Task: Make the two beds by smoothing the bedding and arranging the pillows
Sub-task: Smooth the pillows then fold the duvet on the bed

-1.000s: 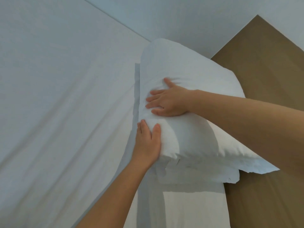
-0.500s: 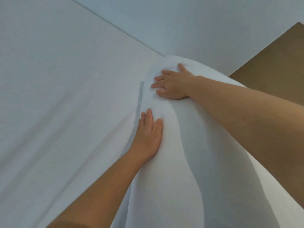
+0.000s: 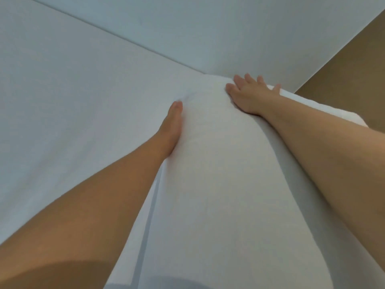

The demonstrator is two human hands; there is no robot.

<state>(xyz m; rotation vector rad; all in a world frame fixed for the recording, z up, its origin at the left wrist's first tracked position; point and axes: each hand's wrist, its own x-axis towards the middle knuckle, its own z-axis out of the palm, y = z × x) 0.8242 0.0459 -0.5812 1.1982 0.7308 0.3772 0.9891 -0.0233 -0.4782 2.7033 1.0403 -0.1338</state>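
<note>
A plump white pillow runs from the bottom of the view up to the bed's far corner. My left hand lies edge-on along its left side, fingers straight, partly sunk between the pillow and the white bed sheet. Spread flat, my right hand presses on the pillow's far end. Both forearms stretch along the pillow's two sides.
A pale wall rises behind the bed, meeting the sheet along a diagonal line. Brown wood shows at the right, past the pillow's far end.
Both hands have slid farther along the pillow toward the wall. The right hand turned from sideways to fingers pointing ahead, and the view moved closer over the pillow.
</note>
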